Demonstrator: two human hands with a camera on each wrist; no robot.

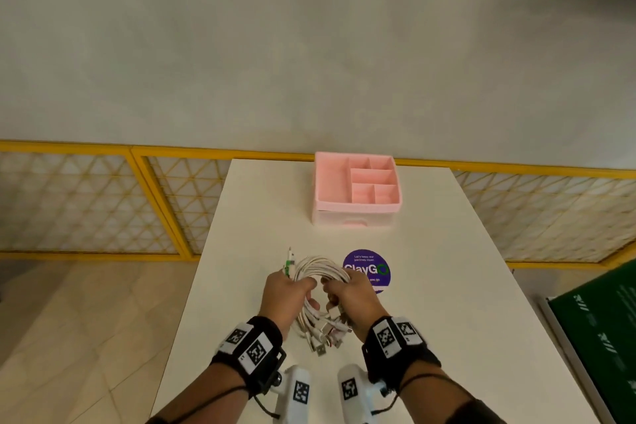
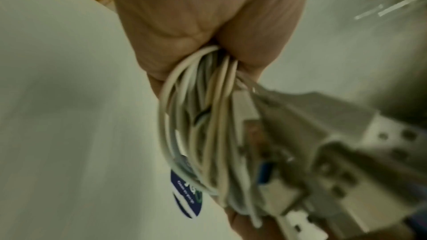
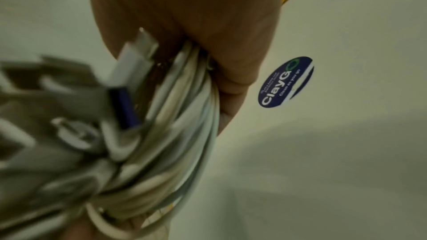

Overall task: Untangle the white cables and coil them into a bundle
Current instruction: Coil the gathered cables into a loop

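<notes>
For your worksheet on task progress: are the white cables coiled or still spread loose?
Coiled. The white cables form one looped bundle, gripped by the left hand and the right hand, plug ends hanging together below.

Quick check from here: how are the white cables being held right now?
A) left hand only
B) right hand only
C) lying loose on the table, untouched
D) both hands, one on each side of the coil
D: the left hand and the right hand each grip a side of the white cables, looped into a coil above the table.
</notes>
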